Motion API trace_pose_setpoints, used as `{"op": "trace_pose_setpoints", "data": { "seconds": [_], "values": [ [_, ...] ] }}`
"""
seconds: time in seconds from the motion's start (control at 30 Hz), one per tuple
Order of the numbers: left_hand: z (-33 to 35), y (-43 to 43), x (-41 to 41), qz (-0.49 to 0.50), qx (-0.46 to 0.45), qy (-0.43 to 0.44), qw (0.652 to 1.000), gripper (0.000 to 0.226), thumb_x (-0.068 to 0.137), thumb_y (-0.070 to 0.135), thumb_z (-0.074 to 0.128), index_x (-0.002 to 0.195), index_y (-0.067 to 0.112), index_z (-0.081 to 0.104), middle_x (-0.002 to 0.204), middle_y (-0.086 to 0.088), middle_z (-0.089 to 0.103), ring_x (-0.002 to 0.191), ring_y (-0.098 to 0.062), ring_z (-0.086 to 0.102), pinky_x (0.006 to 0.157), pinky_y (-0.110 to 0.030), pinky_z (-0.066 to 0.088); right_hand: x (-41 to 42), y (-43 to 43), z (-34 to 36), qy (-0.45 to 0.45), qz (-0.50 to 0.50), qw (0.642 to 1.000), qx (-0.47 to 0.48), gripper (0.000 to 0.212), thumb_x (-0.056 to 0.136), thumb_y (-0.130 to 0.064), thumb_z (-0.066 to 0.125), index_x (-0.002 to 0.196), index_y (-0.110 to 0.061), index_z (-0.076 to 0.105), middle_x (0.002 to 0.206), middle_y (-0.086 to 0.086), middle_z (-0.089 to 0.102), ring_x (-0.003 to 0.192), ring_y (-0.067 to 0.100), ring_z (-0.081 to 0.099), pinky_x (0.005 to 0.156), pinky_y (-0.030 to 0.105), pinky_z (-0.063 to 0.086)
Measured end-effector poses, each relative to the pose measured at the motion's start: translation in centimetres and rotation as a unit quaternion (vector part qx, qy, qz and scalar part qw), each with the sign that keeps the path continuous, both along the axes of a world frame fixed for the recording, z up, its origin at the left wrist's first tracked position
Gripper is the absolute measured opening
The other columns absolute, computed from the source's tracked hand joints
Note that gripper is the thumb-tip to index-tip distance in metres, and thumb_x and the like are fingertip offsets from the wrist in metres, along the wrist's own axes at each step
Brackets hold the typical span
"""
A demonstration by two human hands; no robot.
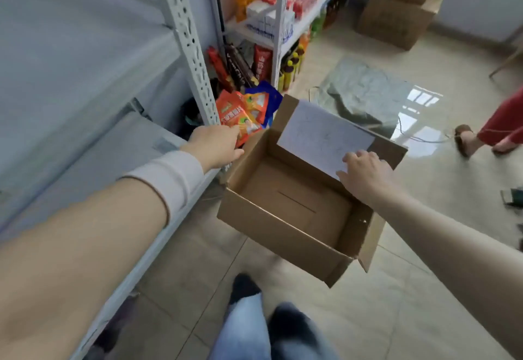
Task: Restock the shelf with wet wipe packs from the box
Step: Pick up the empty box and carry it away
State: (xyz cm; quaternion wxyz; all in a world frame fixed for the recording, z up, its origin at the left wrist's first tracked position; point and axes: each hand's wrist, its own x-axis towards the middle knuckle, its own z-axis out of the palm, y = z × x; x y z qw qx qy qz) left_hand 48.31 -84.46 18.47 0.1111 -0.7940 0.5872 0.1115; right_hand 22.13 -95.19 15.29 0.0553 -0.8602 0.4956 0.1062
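Note:
An open brown cardboard box [283,232] hangs tilted above the tiled floor, held between both my hands. Its inside is bare cardboard, and no wet wipe packs show anywhere. A white printed sheet [319,136] lies against the far flap. My left hand [215,144] grips the box's left rim at the far corner, its fingertips hidden behind the cardboard. My right hand [365,172] curls over the right far wall, fingers on the edge of the white sheet. The white metal shelf [70,76] runs along my left, blurred.
Orange and blue snack bags [243,113] spill from the low shelf just beyond my left hand. Bottles and cartons fill the rack [271,14] behind. Stacked cardboard boxes [396,19] stand far right, a plastic sheet [362,90] lies on the floor, and another person's feet [464,138] are at right.

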Motion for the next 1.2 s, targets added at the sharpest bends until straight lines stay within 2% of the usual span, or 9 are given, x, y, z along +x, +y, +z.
{"op": "trace_pose_setpoints", "data": {
  "seconds": [0.13, 0.27, 0.4, 0.5, 0.67, 0.77, 0.93, 1.03, 1.2],
  "values": [
    [-7.8, -0.5, -2.7, 0.024, 0.052, 0.048, 0.997, 0.044, 0.091, 0.044, 0.048, 0.128, 0.020, 0.045, 0.120, -0.007, 0.061, 0.107, -0.028, 0.059, 0.082, -0.039, 0.049, -7.1, 2.0, -7.2, 0.062, -0.085, 0.992, 0.063, 0.036, 0.094, -0.034, 0.046, 0.120, -0.010, 0.052, 0.122, 0.011, 0.057, 0.117, 0.030, 0.049, 0.094, 0.038, 0.042],
    [-14.0, -3.0, -2.0, 0.055, 0.054, 0.106, 0.991, 0.043, 0.091, 0.039, 0.050, 0.130, 0.020, 0.044, 0.123, -0.006, 0.060, 0.111, -0.027, 0.058, 0.085, -0.037, 0.049, -9.2, 3.1, -12.8, 0.085, -0.171, 0.974, 0.125, 0.036, 0.094, -0.035, 0.045, 0.120, -0.010, 0.049, 0.123, 0.010, 0.055, 0.116, 0.028, 0.049, 0.091, 0.035, 0.042],
    [-20.0, -4.9, -1.7, 0.124, 0.084, 0.189, 0.970, 0.044, 0.091, 0.035, 0.052, 0.131, 0.019, 0.042, 0.128, -0.006, 0.057, 0.114, -0.026, 0.056, 0.089, -0.040, 0.049, -8.9, 3.7, -17.2, 0.039, -0.253, 0.946, 0.200, 0.042, 0.095, -0.034, 0.044, 0.130, -0.011, 0.042, 0.129, 0.009, 0.050, 0.121, 0.026, 0.046, 0.097, 0.034, 0.040],
    [-23.1, -6.7, -1.6, 0.188, 0.087, 0.218, 0.954, 0.058, 0.089, 0.031, 0.057, 0.139, 0.016, 0.033, 0.140, -0.011, 0.046, 0.125, -0.030, 0.047, 0.098, -0.046, 0.043, -9.5, 3.3, -19.5, 0.009, -0.291, 0.929, 0.229, 0.052, 0.096, -0.032, 0.044, 0.141, -0.009, 0.032, 0.136, 0.010, 0.045, 0.126, 0.025, 0.042, 0.102, 0.032, 0.035],
    [-31.2, -11.7, 1.8, 0.265, 0.000, 0.236, 0.935, 0.073, 0.088, 0.023, 0.060, 0.146, 0.009, 0.018, 0.150, -0.018, 0.029, 0.137, -0.035, 0.028, 0.111, -0.050, 0.027, -11.4, -1.7, -26.8, -0.078, -0.464, 0.860, 0.198, 0.066, 0.093, -0.029, 0.051, 0.146, -0.003, 0.021, 0.150, 0.015, 0.028, 0.137, 0.029, 0.030, 0.108, 0.037, 0.030],
    [-36.1, -13.5, 4.3, 0.290, -0.026, 0.234, 0.927, 0.076, 0.088, 0.022, 0.060, 0.147, 0.006, 0.015, 0.150, -0.020, 0.028, 0.138, -0.035, 0.027, 0.113, -0.047, 0.023, -12.4, -4.2, -32.0, -0.093, -0.518, 0.830, 0.184, 0.071, 0.093, -0.034, 0.051, 0.147, -0.001, 0.018, 0.152, 0.017, 0.026, 0.138, 0.031, 0.028, 0.109, 0.041, 0.030],
    [-40.9, -14.7, 6.9, 0.278, -0.024, 0.218, 0.935, 0.043, 0.094, 0.027, 0.049, 0.129, 0.003, 0.046, 0.129, -0.026, 0.052, 0.119, -0.044, 0.047, 0.100, -0.051, 0.038, -12.6, -5.3, -37.2, -0.182, -0.588, 0.778, 0.125, 0.044, 0.097, -0.030, 0.045, 0.131, -0.002, 0.045, 0.128, 0.020, 0.055, 0.117, 0.039, 0.050, 0.096, 0.043, 0.040],
    [-41.7, -14.9, 7.6, 0.275, -0.023, 0.215, 0.937, 0.037, 0.098, 0.026, 0.040, 0.123, 0.001, 0.052, 0.121, -0.030, 0.056, 0.112, -0.046, 0.051, 0.094, -0.051, 0.041, -13.0, -5.3, -38.1, -0.159, -0.597, 0.782, 0.088, 0.039, 0.100, -0.028, 0.037, 0.116, 0.003, 0.055, 0.114, 0.028, 0.060, 0.107, 0.044, 0.053, 0.088, 0.043, 0.040],
    [-40.3, -14.0, 6.8, 0.255, -0.048, 0.196, 0.946, 0.035, 0.098, 0.019, 0.041, 0.117, -0.007, 0.054, 0.117, -0.034, 0.056, 0.110, -0.049, 0.050, 0.093, -0.051, 0.039, -13.3, -5.4, -37.1, -0.154, -0.591, 0.787, 0.085, 0.036, 0.100, -0.022, 0.036, 0.114, 0.003, 0.058, 0.111, 0.032, 0.060, 0.106, 0.047, 0.051, 0.087, 0.043, 0.039]
  ]
}}
